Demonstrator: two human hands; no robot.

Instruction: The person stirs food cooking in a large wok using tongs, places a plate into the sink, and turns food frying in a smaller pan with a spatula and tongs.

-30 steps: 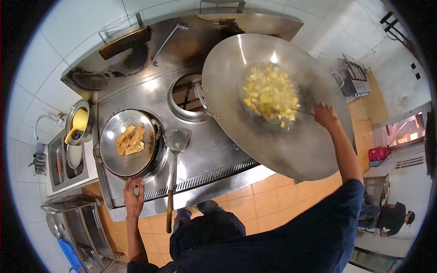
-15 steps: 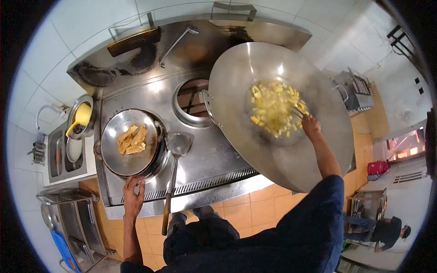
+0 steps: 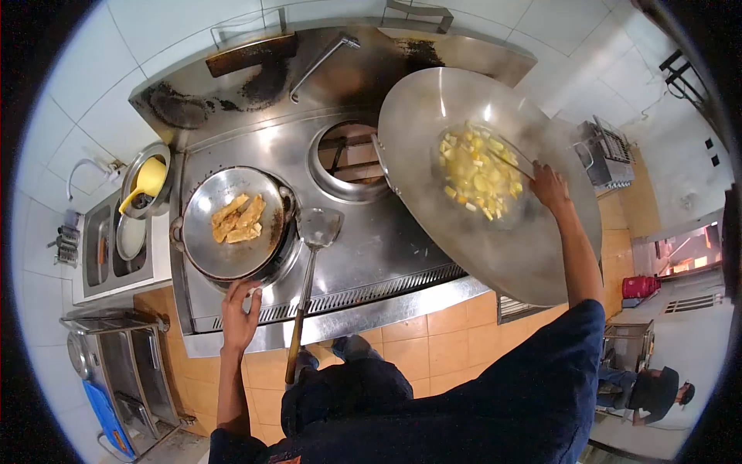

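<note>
My right hand (image 3: pixel 550 188) is closed around the handle of thin metal tongs (image 3: pixel 514 164), whose far ends reach into yellow, cut-up food pieces (image 3: pixel 481 179). These lie in shiny liquid at the bottom of a large, steaming wok (image 3: pixel 433 100) tilted on the right of the stove. Below the front edge of a smaller wok (image 3: pixel 209 209), my left hand (image 3: pixel 241 315) hovers or rests at the stove front, thumb and fingers apart. Whether its fingertips touch anything is unclear. The small wok holds several browned, fried-looking pieces (image 3: pixel 238 219).
A long-handled wok spatula (image 3: pixel 318 226) lies between the woks, its handle overhanging the front edge. An open burner ring (image 3: pixel 348 162) sits behind. At left are a sink (image 3: pixel 97 240) and a pot (image 3: pixel 135 174) with a yellow ladle (image 3: pixel 149 179). Another person (image 3: pixel 657 394) stands far right.
The camera view has shifted slightly. My right hand has moved outward and up, the tongs now lying across the yellow pieces, which have been stirred about. My left hand stays by the small wok.
</note>
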